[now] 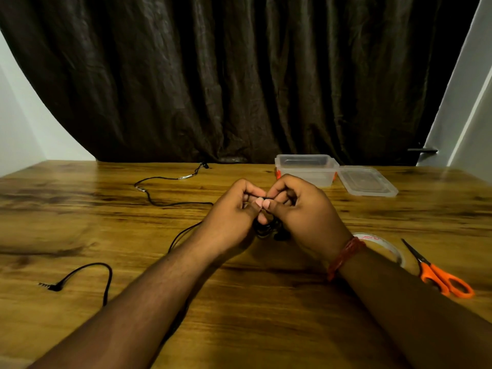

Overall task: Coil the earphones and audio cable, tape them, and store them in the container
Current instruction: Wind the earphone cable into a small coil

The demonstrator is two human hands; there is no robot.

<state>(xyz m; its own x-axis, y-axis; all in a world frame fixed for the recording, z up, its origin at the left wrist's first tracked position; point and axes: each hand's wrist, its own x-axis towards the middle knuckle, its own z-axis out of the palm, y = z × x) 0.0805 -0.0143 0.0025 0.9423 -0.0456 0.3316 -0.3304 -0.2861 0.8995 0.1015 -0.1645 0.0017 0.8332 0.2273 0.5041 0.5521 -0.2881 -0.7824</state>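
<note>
Plainly, both of my hands were closed on the same small bundle at mid-table: the left hand (234,209) and the right hand (298,206) met thumb to thumb, fingers curled, pinching a thin black strand between them. Under the fingers hung the coiled earphones (269,230), a dark knot of loops with what looked like earbuds at its near edge, though the hands hid most of it.

Left of the hands, the audio cable (165,201) still lay loose across the wooden table (80,230), its plug (50,286) near the left edge and its other end far off by the curtain (239,75). To the right, partly behind my wrist, sat the tape roll (383,245), with the orange scissors (439,275) just beside it. Farther right stood the clear container (306,169), open, its lid (368,183) lying beside it.

I judged the coil the weak point: letting go with either hand to reach for tape would let the springy loops open out. A loose tail could also catch the cable nearby and tangle the two.
</note>
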